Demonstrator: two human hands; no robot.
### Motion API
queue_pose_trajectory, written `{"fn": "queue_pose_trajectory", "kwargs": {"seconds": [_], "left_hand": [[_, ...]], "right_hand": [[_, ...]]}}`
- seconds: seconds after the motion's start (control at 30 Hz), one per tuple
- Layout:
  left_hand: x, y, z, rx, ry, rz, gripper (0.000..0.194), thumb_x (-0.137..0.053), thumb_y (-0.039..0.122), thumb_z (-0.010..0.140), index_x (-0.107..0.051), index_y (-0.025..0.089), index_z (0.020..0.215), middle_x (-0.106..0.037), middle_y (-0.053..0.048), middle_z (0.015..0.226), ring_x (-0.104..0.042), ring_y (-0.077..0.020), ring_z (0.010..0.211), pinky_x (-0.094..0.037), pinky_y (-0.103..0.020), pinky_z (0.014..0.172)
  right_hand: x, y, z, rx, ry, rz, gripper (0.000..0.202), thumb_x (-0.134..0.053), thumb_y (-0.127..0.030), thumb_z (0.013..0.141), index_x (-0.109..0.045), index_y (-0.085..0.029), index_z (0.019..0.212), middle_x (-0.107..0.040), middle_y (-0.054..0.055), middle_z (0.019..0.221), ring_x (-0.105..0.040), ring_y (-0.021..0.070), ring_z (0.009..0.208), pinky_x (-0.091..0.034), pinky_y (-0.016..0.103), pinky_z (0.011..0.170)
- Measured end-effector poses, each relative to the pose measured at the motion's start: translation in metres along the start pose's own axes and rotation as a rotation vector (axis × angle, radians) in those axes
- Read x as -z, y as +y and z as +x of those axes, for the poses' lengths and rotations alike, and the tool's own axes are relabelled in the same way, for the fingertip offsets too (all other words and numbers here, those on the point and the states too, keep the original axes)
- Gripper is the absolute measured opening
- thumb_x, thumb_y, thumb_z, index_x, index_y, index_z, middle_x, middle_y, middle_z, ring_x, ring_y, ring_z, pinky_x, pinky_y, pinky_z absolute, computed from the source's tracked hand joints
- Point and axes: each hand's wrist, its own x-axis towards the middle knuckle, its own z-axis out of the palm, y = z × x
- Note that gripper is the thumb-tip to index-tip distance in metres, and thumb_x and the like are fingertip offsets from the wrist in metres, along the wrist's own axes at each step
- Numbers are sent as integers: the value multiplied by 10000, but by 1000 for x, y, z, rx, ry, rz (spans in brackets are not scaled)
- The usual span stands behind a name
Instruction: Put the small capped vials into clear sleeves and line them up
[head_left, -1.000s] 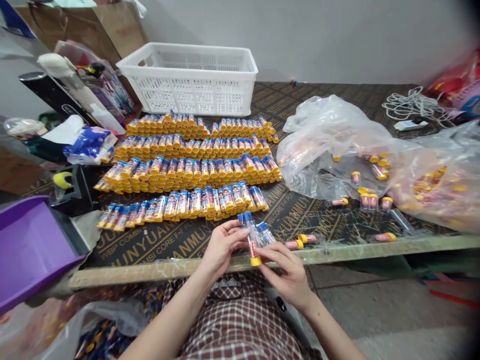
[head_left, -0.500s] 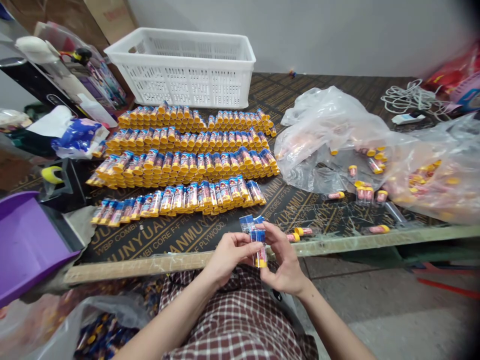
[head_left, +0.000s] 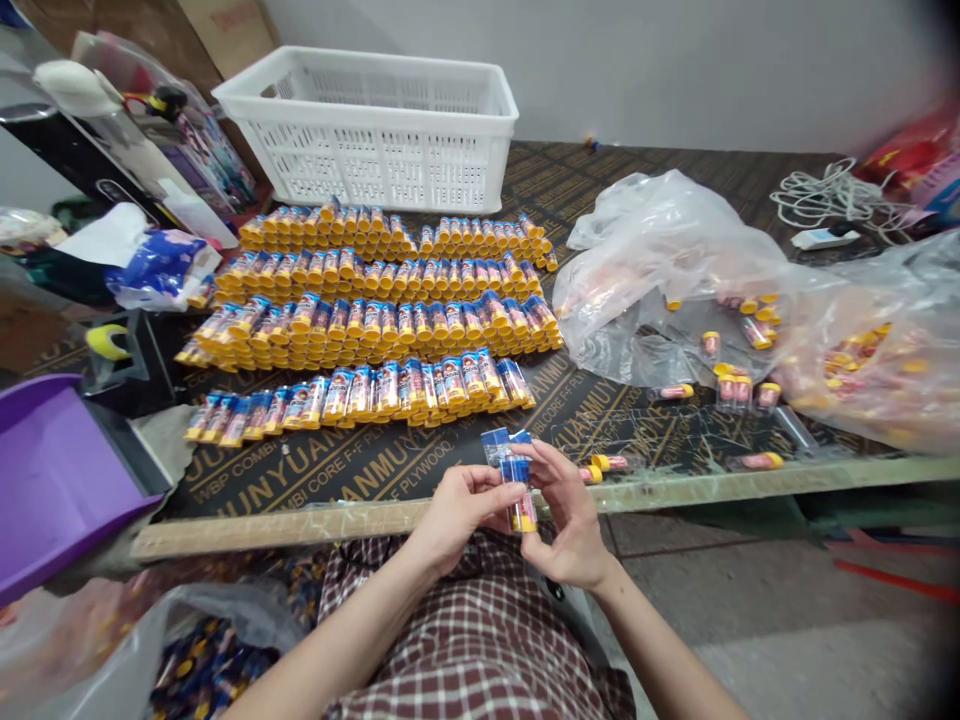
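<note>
My left hand (head_left: 459, 512) pinches a small clear tube (head_left: 523, 508) with a yellow cap at its lower end and a blue band at its top. My right hand (head_left: 564, 515) curls round the same tube from the right, thumb near the yellow cap and fingertips near the blue end. Behind the tube, flat clear sleeves with blue print (head_left: 495, 443) stick up between my hands. Beyond them lie stacked rows of finished-looking tubes (head_left: 386, 388), blue at the top and yellow at the near end. Loose yellow-capped tubes (head_left: 613, 463) lie just right of my right hand.
A white plastic crate (head_left: 390, 150) stands behind the rows. Clear bags (head_left: 675, 230) holding more tubes spread over the right side. A purple dustpan (head_left: 60, 480) is at the left edge. Below the table, an open bag (head_left: 210, 660) holds many tubes. A white cable (head_left: 821, 195) lies far right.
The view has shifted slightly. Both hands stay around the same tube, with the right fingertips moved a little over its blue end.
</note>
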Motion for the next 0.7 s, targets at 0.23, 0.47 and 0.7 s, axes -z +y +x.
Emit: {"fn": "queue_pose_trajectory", "kwargs": {"seconds": [0.23, 0.47, 0.7], "left_hand": [[16, 22, -14, -121, 123, 75, 277, -794, 356, 589, -646, 124, 623, -660, -20, 590, -582, -105, 515, -478, -228, 556], [121, 106, -38, -571, 824, 555, 256, -758, 369, 603, -642, 141, 618, -639, -9, 544, -539, -104, 477, -423, -216, 499], [174, 126, -22, -436, 986, 1095, 331, -669, 475, 666, -694, 147, 636, -629, -47, 502, -561, -176, 515, -378, -257, 499]], "right_hand": [[27, -4, 15, -67, -120, -328, 893, -670, -280, 713, -177, -286, 1458, -276, 96, 1494, -410, 306, 1290, -426, 477, 1015], [126, 49, 12, -320, -78, -733, 456, -605, -600, 708, -674, -268, 1011, -652, 113, 973, -636, 282, 866, -537, 404, 725], [117, 44, 14, -422, -207, -632, 480, -580, -678, 697, -734, -251, 853, -687, 83, 916, -655, 260, 853, -547, 344, 690]]}}
